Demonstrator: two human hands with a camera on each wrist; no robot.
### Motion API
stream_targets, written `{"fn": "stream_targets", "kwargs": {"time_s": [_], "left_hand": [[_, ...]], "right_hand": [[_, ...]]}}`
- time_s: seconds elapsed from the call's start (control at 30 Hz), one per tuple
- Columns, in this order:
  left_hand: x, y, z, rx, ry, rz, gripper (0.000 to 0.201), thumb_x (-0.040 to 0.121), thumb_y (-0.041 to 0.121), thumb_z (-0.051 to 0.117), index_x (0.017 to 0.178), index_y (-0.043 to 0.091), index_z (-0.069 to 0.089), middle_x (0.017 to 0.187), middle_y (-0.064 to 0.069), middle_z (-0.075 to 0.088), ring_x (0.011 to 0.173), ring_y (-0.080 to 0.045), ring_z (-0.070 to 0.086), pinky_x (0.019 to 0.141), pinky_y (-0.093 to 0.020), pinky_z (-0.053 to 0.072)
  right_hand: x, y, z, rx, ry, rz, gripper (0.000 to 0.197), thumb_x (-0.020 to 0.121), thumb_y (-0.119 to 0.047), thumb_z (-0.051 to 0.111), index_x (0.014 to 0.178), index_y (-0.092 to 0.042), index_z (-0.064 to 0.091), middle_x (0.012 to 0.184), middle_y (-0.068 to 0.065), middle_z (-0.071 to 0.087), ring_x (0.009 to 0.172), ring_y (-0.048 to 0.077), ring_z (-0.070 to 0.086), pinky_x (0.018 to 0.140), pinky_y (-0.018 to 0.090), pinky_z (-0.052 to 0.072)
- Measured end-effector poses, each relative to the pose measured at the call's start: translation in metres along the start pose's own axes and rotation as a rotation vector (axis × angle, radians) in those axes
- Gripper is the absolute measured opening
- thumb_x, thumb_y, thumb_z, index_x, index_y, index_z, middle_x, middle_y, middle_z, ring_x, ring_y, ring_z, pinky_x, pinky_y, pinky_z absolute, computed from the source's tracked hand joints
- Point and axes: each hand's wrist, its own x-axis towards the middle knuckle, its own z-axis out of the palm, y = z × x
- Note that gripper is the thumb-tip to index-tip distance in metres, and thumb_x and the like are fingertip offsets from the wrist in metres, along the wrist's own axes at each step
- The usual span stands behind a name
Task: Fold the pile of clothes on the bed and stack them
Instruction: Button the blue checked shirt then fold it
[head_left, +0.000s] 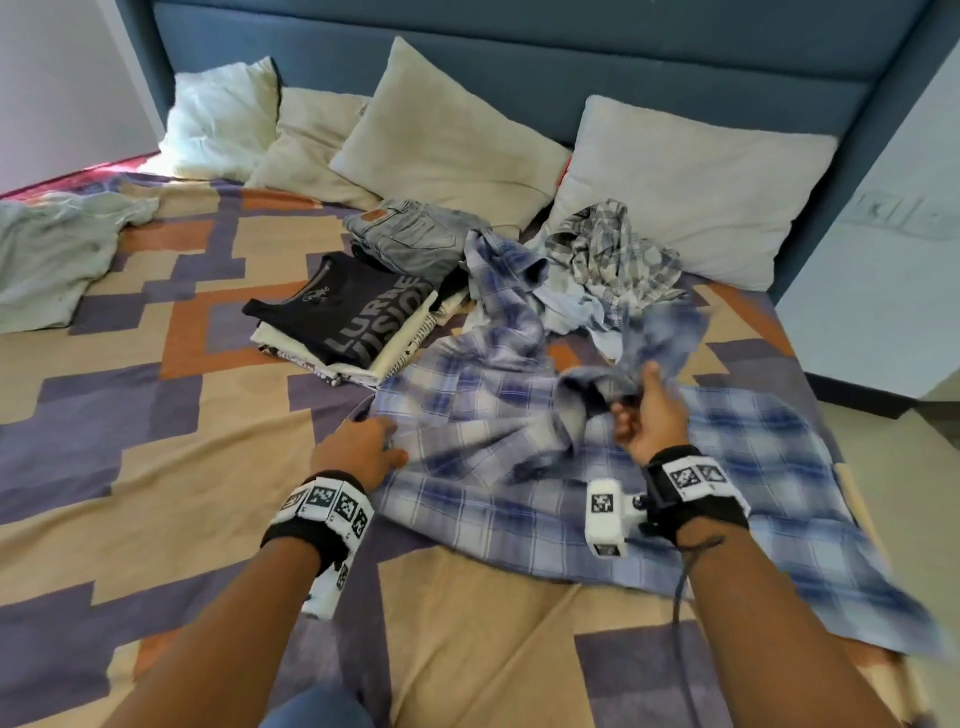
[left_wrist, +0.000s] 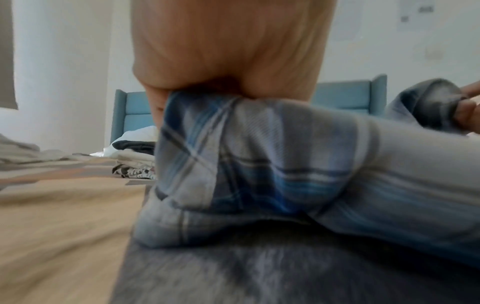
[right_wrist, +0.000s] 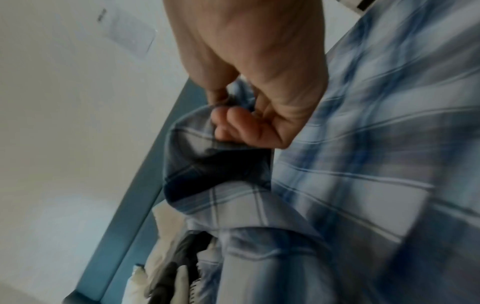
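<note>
A blue plaid shirt (head_left: 519, 509) lies spread on the patterned bedspread (head_left: 156, 467) in front of me. My left hand (head_left: 363, 447) grips its left edge low on the bed; the left wrist view shows the fabric (left_wrist: 259, 164) bunched under the palm (left_wrist: 228, 45). My right hand (head_left: 644, 410) pinches a raised fold near the shirt's top, fingers curled round the cloth (right_wrist: 363, 164) in the right wrist view (right_wrist: 246, 72). A folded stack topped by a black printed T-shirt (head_left: 353, 306) sits beyond, with folded grey jeans (head_left: 410, 234) behind it.
Unfolded garments, among them a grey checked shirt (head_left: 608, 249), lie heaped before the right pillow (head_left: 701, 187). More pillows (head_left: 441, 130) line the blue headboard. A pale green cloth (head_left: 47, 249) lies at far left. The bed's right edge (head_left: 852, 499) borders the floor.
</note>
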Motion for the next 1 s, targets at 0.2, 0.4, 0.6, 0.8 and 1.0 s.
{"fn": "stream_targets", "kwargs": {"time_s": [0.2,0.4,0.6,0.8,1.0], "left_hand": [[-0.010,-0.005,0.011,0.043,0.015,-0.203,0.037,0.089,0.050,0.056,0.096,0.014,0.056,0.112,-0.015,0.063,0.097,-0.035,0.061,0.086,-0.045,0.051],[-0.037,0.055,0.012,0.178,0.378,0.032,0.014,0.092,0.022,0.054,0.101,0.013,0.059,0.106,-0.011,0.059,0.099,-0.030,0.058,0.084,-0.042,0.050],[-0.044,0.079,0.085,-0.757,-0.204,-0.023,0.031,0.093,0.024,0.063,0.064,0.016,0.058,0.057,0.002,0.057,0.048,-0.010,0.051,0.049,-0.020,0.041],[-0.039,0.074,0.100,-1.044,-0.213,-0.213,0.028,0.100,0.015,0.052,0.074,0.011,0.062,0.060,0.000,0.059,0.047,-0.008,0.047,0.045,-0.017,0.038],[-0.040,0.079,0.102,-1.076,-0.209,-0.324,0.033,0.099,-0.003,0.040,0.075,0.009,0.060,0.061,-0.002,0.058,0.031,0.000,0.045,0.038,-0.012,0.036]], "right_hand": [[0.004,0.031,-0.044,-0.004,0.213,0.150,0.047,0.093,-0.055,0.057,0.113,-0.014,0.045,0.079,0.013,0.054,0.063,0.023,0.054,0.052,0.032,0.053],[0.011,0.042,-0.016,-0.270,0.156,0.001,0.093,0.057,-0.064,0.083,0.124,-0.005,0.057,0.124,0.010,0.060,0.111,0.035,0.059,0.097,0.051,0.050],[0.057,0.037,0.000,-0.130,0.055,0.092,0.073,0.040,-0.043,0.094,0.098,-0.007,0.067,0.098,0.012,0.072,0.086,0.031,0.070,0.076,0.051,0.059],[0.001,-0.011,0.004,0.262,-0.238,-0.073,0.025,0.088,-0.013,0.047,0.073,-0.016,0.067,0.071,-0.001,0.065,0.071,0.017,0.062,0.072,0.029,0.054],[-0.058,0.013,-0.092,0.735,-0.177,-0.114,0.062,0.087,-0.061,0.052,0.128,-0.016,0.063,0.134,0.010,0.062,0.122,0.031,0.059,0.105,0.051,0.041]]}}
